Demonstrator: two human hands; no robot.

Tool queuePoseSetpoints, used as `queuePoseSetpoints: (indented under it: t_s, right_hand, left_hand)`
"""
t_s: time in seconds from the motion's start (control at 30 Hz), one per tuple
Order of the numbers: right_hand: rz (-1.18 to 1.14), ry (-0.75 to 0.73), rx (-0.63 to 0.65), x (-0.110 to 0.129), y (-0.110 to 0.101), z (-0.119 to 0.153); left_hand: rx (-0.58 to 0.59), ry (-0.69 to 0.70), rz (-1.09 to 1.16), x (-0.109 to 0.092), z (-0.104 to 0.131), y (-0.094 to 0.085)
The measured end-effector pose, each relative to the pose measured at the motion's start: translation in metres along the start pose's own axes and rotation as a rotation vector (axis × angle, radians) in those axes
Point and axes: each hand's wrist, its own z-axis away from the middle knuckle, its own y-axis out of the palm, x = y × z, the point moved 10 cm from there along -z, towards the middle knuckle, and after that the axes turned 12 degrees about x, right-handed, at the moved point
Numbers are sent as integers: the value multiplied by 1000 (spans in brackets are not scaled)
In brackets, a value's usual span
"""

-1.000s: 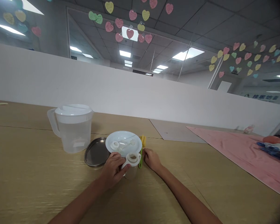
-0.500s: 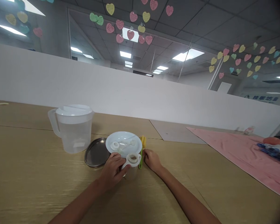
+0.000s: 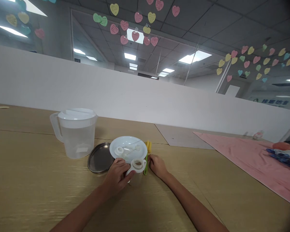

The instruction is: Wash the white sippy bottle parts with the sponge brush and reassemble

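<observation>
My left hand [image 3: 118,174] is closed on a clear bottle [image 3: 136,178] with a white collar and side handles. The bottle stands upright with its mouth uncovered. My right hand [image 3: 157,165] rests on the table with curled fingers, right beside a brush [image 3: 146,164] with a green handle and yellow head. Whether those fingers touch the brush or hold anything is hidden. Just behind the bottle, a white plate [image 3: 113,143] carries a white ring cap [image 3: 119,150], a thin straw-like piece and other small clear parts.
A lidded clear pitcher [image 3: 78,135] stands to the left on the table. Between it and the plate lies a round dark metal tray [image 3: 100,158]. Pink cloth [image 3: 246,158] covers the right side, with folded fabric [image 3: 284,156] on it. A low white partition [image 3: 125,96] runs behind.
</observation>
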Motion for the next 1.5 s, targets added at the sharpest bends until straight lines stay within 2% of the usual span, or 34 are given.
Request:
queuePoseSetpoints:
  t_s: [1.5]
  right_hand:
    - [20,6,1,0,1,0]
  left_hand:
    - [-4,5,-29,0,0,1]
